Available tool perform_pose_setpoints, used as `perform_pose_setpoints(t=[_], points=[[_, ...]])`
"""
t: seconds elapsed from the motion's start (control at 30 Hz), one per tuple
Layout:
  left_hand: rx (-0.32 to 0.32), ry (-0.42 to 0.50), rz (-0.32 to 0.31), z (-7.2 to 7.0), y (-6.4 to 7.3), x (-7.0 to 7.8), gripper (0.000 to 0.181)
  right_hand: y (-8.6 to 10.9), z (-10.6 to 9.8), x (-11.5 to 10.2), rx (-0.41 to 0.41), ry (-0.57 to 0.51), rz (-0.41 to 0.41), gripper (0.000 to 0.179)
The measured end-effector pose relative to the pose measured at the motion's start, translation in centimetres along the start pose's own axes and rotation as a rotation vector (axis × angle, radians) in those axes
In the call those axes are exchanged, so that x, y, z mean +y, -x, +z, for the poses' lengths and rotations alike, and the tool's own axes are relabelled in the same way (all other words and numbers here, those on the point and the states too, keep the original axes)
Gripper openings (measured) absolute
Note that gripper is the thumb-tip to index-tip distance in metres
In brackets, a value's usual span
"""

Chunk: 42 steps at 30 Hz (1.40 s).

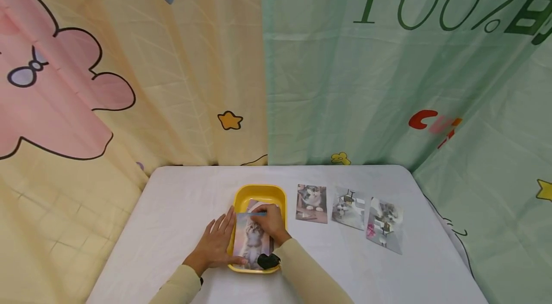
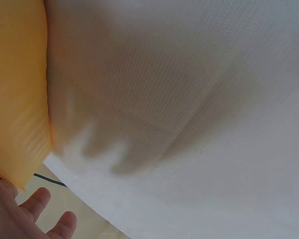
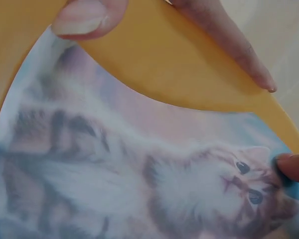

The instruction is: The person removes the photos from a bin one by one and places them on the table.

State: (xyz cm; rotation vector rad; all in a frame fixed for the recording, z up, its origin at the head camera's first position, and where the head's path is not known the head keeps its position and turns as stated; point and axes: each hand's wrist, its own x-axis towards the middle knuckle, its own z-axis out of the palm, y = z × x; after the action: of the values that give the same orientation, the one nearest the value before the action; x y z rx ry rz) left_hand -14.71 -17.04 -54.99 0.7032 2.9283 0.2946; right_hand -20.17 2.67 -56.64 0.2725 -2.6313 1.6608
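A yellow tray on the table holds a picture card of a fluffy kitten. My right hand pinches this card at its top edge; in the right wrist view its thumb tip lies by the kitten's head. Another card shows partly from beneath it. My left hand spreads its fingers along the tray's left side, with the thumb at the card's lower corner. Up close, the card's surface bows. The left wrist view catches the tray's outer wall and some fingers.
Three more cat picture cards lie in a row right of the tray: a pinkish one, a greyish one and one with a pink spot. A white cloth covers the table. Printed curtains hang behind it.
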Motion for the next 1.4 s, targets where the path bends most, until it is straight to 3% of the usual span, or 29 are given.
perform_pose_setpoints(t=[0.23,0.43,0.8,1.2,1.4], points=[[0.010,0.008,0.020,-0.2,0.0,0.0,0.130,0.1,-1.7,-1.3,-0.019,0.024,-0.116,0.007],[-0.016,-0.002,0.012,-0.1,-0.2,0.0,0.130,0.3,-3.9,-1.1,0.008,0.068,-0.131,0.009],[0.021,0.002,0.028,0.0,-0.2,-0.1,0.132,0.7,-7.6,0.3,0.095,0.038,-0.039,0.013],[0.025,0.017,0.017,0.2,-0.2,-0.3,0.133,1.4,-10.9,1.3,0.222,-0.206,0.074,0.017],[0.022,0.020,0.013,0.3,-0.2,-0.3,0.133,1.8,-13.1,2.2,0.267,-0.202,0.150,0.019]])
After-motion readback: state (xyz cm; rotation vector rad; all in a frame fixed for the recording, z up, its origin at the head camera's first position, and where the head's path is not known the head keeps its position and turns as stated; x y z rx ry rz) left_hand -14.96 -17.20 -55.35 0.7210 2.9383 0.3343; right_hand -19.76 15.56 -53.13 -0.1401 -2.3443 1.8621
